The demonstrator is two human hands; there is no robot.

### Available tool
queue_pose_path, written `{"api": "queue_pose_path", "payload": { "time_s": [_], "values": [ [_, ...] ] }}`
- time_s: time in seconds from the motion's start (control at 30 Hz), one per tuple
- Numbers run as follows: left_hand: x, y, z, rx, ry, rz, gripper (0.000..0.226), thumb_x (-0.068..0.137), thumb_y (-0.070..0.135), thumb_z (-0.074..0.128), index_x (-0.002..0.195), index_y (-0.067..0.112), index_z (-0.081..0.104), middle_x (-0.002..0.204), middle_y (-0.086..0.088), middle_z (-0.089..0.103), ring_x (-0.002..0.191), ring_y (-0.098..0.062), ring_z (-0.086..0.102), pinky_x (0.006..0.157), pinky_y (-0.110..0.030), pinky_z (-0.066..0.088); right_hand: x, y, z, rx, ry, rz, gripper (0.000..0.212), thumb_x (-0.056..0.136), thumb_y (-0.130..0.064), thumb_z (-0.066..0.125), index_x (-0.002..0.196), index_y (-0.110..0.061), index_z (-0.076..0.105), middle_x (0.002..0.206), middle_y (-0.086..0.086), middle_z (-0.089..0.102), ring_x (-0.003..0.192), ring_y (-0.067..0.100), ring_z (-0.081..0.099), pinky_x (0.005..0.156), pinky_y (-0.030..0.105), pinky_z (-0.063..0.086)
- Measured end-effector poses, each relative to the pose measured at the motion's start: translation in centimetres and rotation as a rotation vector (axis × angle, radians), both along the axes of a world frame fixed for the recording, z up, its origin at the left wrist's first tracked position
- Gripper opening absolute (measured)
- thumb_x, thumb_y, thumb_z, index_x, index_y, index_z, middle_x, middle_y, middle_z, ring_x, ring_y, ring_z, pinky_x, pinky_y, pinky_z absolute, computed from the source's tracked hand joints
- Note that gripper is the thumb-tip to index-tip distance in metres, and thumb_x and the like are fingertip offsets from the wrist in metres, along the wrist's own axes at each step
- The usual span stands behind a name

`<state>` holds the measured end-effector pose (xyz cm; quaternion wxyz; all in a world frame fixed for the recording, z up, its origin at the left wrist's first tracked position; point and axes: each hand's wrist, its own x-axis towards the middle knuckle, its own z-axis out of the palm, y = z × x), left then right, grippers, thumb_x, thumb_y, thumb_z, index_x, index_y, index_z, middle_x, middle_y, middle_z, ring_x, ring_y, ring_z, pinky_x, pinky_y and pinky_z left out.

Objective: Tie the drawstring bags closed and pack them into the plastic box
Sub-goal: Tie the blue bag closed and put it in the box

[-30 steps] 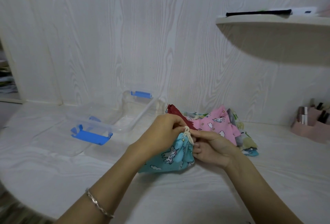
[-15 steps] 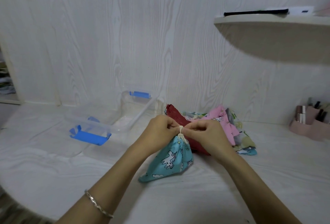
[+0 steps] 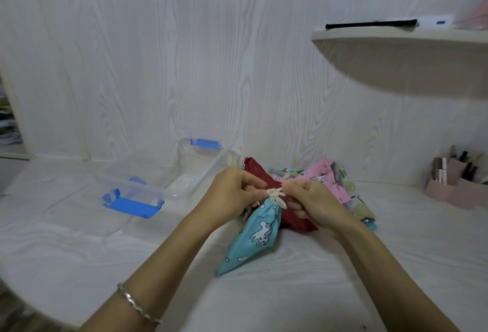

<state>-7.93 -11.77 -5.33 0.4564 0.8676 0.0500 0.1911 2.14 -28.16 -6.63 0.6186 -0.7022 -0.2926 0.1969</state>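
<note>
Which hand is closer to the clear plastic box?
Left. The left hand sits just right of the plastic box; the right hand is farther right, pinching the same drawstring.

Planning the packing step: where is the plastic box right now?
Head view: the plastic box sits on the table, just beyond and left of the left hand, beside the bag pile.

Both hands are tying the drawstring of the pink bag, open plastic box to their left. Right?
Wrong bag. The head view shows the left hand and right hand tying the drawstring of the blue unicorn bag; the pink bag lies behind.
</note>
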Motion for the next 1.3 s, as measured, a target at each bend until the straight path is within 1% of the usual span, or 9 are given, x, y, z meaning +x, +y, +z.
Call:
{"api": "queue_pose_path", "payload": {
  "time_s": [0.13, 0.3, 0.43, 0.57, 0.63, 0.77, 0.97, 1.17, 1.3],
  "values": [
    [-1.0, 0.0, -0.3, 0.13, 0.029, 0.027, 0.019, 0.089, 0.016, 0.066, 0.107, 0.015, 0.073, 0.072, 0.006, 0.071, 0.064, -0.007, 0.065, 0.064, -0.018, 0.053, 1.4, -1.1, -0.5, -0.064, -0.044, 0.004, 0.036, 0.097, -0.006, 0.05, 0.061, -0.011, 0.046, 0.05, 0.003, 0.035, 0.04, 0.009, 0.026, 0.037, 0.016, 0.022],
    [-1.5, -1.8, -1.7, 0.203, 0.133, -0.018, 0.041, 0.072, 0.054, 0.073, 0.106, 0.031, 0.066, 0.085, 0.016, 0.063, 0.076, 0.002, 0.059, 0.064, -0.015, 0.046, 1.6, -0.1, -1.1, 0.009, -0.045, -0.003, 0.029, 0.095, -0.008, 0.051, 0.068, -0.004, 0.061, 0.062, 0.013, 0.056, 0.053, 0.019, 0.049, 0.052, 0.025, 0.042],
    [-1.0, -1.4, -2.2, 0.275, 0.064, 0.061, 0.007, 0.086, 0.024, 0.068, 0.092, 0.024, 0.071, 0.07, 0.012, 0.06, 0.063, 0.0, 0.053, 0.055, -0.011, 0.038, 1.2, -0.1, -0.7, -0.044, -0.174, 0.101, 0.015, 0.081, -0.023, 0.064, 0.079, -0.008, 0.068, 0.086, 0.004, 0.068, 0.086, 0.016, 0.061, 0.087, 0.031, 0.046],
    [-1.2, -1.1, -0.6, 0.177, -0.048, 0.051, 0.012, 0.092, 0.018, 0.06, 0.084, 0.026, 0.066, 0.074, 0.013, 0.063, 0.068, 0.001, 0.057, 0.059, -0.008, 0.04, 1.3, -1.2, 1.1, -0.079, -0.014, 0.362, 0.046, 0.076, -0.014, 0.075, 0.117, -0.005, 0.054, 0.114, 0.015, 0.068, 0.109, 0.027, 0.063, 0.102, 0.04, 0.045],
    [-1.4, -1.1, 0.4, 0.142, -0.11, 0.033, 0.011, 0.092, 0.017, 0.059, 0.089, 0.022, 0.068, 0.081, 0.013, 0.066, 0.074, 0.002, 0.06, 0.064, -0.009, 0.043, 0.5, -1.2, 2.9, -0.145, 0.012, 0.395, 0.053, 0.076, -0.006, 0.077, 0.124, -0.01, 0.056, 0.118, 0.017, 0.068, 0.112, 0.032, 0.064, 0.099, 0.044, 0.049],
    [-1.7, -0.3, 3.9, 0.14, -0.271, 0.077, 0.013, 0.092, 0.017, 0.059, 0.096, 0.019, 0.072, 0.091, 0.011, 0.07, 0.083, 0.002, 0.062, 0.073, -0.009, 0.046, -1.5, 0.3, 8.2, -0.288, -0.231, 0.311, 0.02, 0.084, -0.002, 0.069, 0.103, -0.002, 0.064, 0.097, 0.01, 0.074, 0.088, 0.024, 0.072, 0.075, 0.028, 0.057],
    [-4.3, 6.2, 9.8, -0.094, -0.59, 0.335, 0.018, 0.097, 0.026, 0.047, 0.109, 0.025, 0.061, 0.097, 0.012, 0.061, 0.09, -0.012, 0.063, 0.079, -0.025, 0.051, -3.1, 8.2, 15.0, 0.141, -0.637, -0.091, 0.008, 0.085, -0.008, 0.067, 0.085, -0.014, 0.062, 0.081, 0.0, 0.066, 0.074, 0.011, 0.064, 0.067, 0.026, 0.051],
    [-4.2, 11.0, 10.7, -0.181, -0.05, 0.362, 0.027, 0.103, 0.041, 0.025, 0.118, 0.027, 0.043, 0.11, 0.001, 0.049, 0.096, -0.028, 0.062, 0.085, -0.041, 0.054, -1.9, 19.6, 12.9, -0.163, -0.553, 0.008, 0.01, 0.084, -0.008, 0.064, 0.079, -0.012, 0.056, 0.09, 0.014, 0.066, 0.092, 0.032, 0.067, 0.081, 0.045, 0.056],
    [-2.2, 13.0, 8.8, -0.172, 0.166, 0.32, 0.025, 0.103, 0.034, 0.025, 0.11, 0.02, 0.045, 0.115, -0.004, 0.052, 0.092, -0.028, 0.064, 0.075, -0.037, 0.056, -0.1, 22.6, 9.7, -0.319, -0.554, 0.016, 0.018, 0.086, -0.011, 0.062, 0.072, -0.015, 0.053, 0.082, 0.008, 0.061, 0.081, 0.026, 0.061, 0.057, 0.027, 0.047]
  ]
}}
